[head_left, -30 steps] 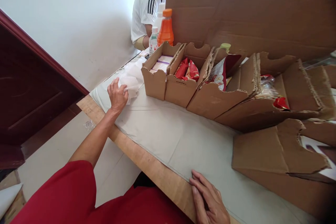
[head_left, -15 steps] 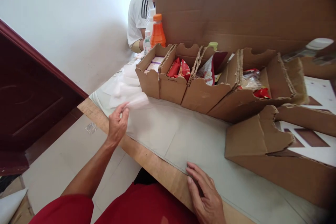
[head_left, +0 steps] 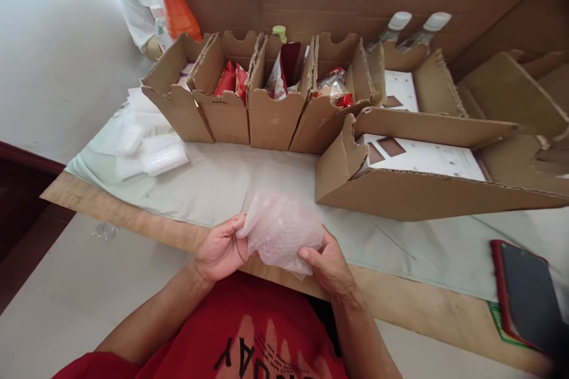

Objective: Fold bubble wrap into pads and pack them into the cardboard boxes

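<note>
A translucent, pinkish bubble-wrap bag [head_left: 282,228] is spread between my two hands above the table's front edge. My left hand [head_left: 224,249] pinches its left side between thumb and fingers, palm turned up. On its right side my right hand [head_left: 328,260] grips it, thumb on top and the other fingers behind, mostly hidden. A loose pile of white bubble-wrap bags [head_left: 164,154] lies on the table to the left, apart from both hands.
Several cardboard bins [head_left: 273,124] with packets line the back. A nearer bin [head_left: 400,195] holds white boxes. An orange bottle [head_left: 180,9] stands back left, beside a person's white sleeve [head_left: 131,0]. A dark phone [head_left: 528,290] lies at right.
My left hand has brought a bubble-wrap bag from the pile toward me. My right hand has lifted from the table edge and taken its other side. The view has turned right.
</note>
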